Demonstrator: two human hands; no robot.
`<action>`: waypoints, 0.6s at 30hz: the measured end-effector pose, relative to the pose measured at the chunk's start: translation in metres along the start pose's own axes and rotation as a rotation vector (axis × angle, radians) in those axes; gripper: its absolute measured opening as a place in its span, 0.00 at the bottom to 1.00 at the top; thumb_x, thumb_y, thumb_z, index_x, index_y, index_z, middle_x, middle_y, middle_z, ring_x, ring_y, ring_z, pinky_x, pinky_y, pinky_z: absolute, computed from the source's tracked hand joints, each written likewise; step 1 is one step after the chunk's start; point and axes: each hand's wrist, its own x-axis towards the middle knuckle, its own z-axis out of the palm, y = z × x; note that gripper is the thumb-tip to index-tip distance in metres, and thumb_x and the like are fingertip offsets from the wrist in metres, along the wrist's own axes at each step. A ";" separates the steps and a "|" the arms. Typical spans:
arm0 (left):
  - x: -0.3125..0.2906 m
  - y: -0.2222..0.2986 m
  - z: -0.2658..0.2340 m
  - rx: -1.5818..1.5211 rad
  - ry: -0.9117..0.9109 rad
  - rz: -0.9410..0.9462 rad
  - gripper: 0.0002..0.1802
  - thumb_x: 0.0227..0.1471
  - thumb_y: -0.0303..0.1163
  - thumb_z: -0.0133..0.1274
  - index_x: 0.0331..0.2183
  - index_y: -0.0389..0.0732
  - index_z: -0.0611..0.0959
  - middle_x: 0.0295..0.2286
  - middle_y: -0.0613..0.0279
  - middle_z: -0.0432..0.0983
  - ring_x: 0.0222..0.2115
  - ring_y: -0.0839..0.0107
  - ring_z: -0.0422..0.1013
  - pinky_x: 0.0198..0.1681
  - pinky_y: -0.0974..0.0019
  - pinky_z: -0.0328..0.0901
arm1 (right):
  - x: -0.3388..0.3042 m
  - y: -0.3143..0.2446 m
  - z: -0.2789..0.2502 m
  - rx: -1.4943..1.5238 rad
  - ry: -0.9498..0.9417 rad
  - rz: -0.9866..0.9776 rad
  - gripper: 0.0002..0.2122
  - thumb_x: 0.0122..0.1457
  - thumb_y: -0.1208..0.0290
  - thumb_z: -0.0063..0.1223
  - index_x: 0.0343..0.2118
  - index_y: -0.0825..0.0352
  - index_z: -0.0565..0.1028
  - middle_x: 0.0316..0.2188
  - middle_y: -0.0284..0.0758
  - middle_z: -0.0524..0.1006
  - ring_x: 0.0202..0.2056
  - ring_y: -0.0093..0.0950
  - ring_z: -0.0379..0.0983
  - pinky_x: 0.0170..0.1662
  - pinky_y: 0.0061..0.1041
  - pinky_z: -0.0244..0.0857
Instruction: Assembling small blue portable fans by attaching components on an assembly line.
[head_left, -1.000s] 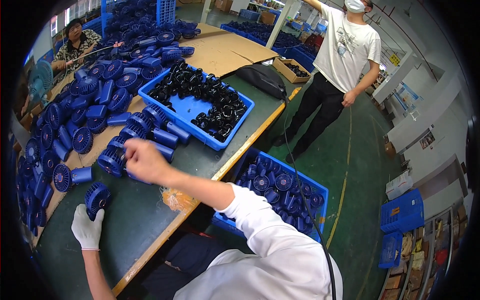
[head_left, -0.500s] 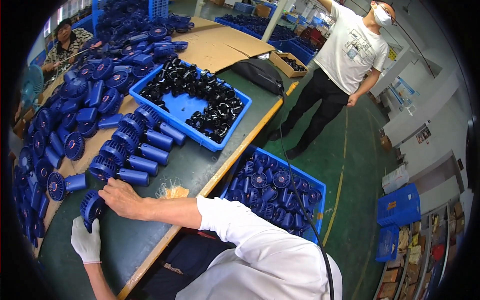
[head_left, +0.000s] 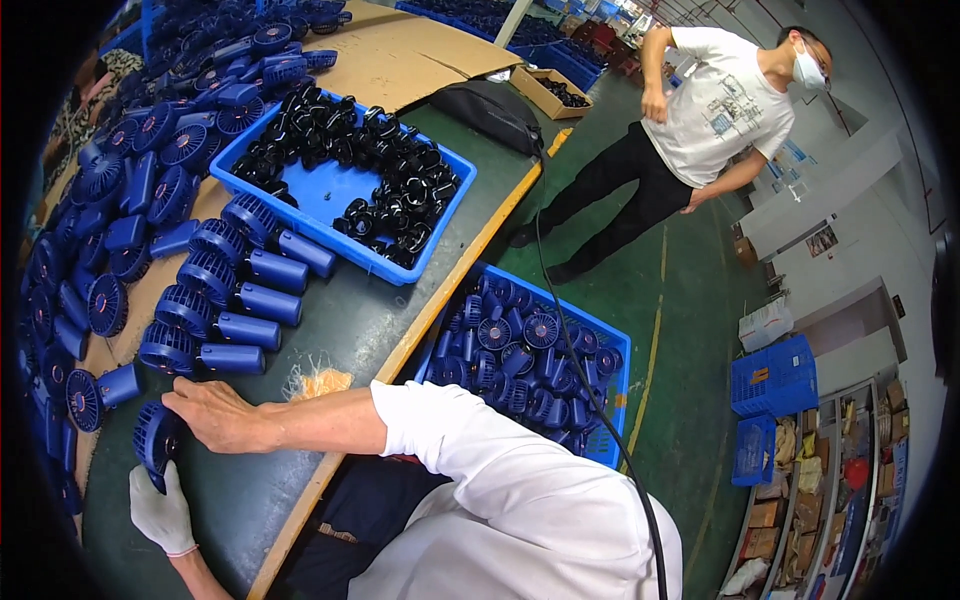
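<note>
A dark blue handheld fan (head_left: 154, 437) is held over the near left of the table by my left hand (head_left: 163, 512), which wears a white glove and is closed on its lower end. My bare right hand (head_left: 222, 415) reaches across from the right, its fingers curled beside the round fan head. Whatever those fingers pinch is hidden. Just beyond lies a row of several blue fans (head_left: 247, 328), on their sides with handles pointing right. A single fan (head_left: 84, 402) rests to the left of my hands.
A big heap of blue fans (head_left: 125, 190) covers the table's left. A blue tray (head_left: 330, 190) holds black round parts. Below the wooden table edge (head_left: 400, 360) stands a blue crate (head_left: 622, 380) of fans. A cable hangs across my arm. A masked person (head_left: 660, 170) stands beyond.
The view has shifted, so the table sits further left. Both my hands stay at the same fan. The standing person has lowered a raised arm to chest height.
</note>
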 end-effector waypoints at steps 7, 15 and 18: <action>-0.004 -0.037 0.017 -0.396 0.184 -0.279 0.21 0.60 0.42 0.48 0.33 0.30 0.80 0.26 0.51 0.78 0.26 0.65 0.72 0.33 0.63 0.65 | -0.001 -0.003 -0.001 0.100 0.043 -0.055 0.05 0.43 0.77 0.59 0.25 0.71 0.75 0.28 0.42 0.72 0.30 0.42 0.72 0.31 0.39 0.65; -0.006 -0.074 0.045 -1.637 0.061 -0.432 0.25 0.63 0.43 0.44 0.51 0.30 0.71 0.43 0.57 0.70 0.47 0.67 0.66 0.57 0.59 0.58 | 0.006 -0.004 0.008 0.233 0.160 -0.009 0.08 0.42 0.77 0.58 0.27 0.74 0.77 0.26 0.44 0.71 0.26 0.40 0.73 0.29 0.36 0.66; 0.008 -0.018 0.028 -1.674 -0.009 -0.312 0.22 0.62 0.39 0.45 0.50 0.33 0.70 0.47 0.53 0.69 0.53 0.63 0.63 0.62 0.54 0.53 | 0.009 -0.008 -0.003 0.468 0.094 0.109 0.09 0.43 0.81 0.57 0.29 0.79 0.75 0.27 0.43 0.70 0.25 0.34 0.76 0.26 0.31 0.69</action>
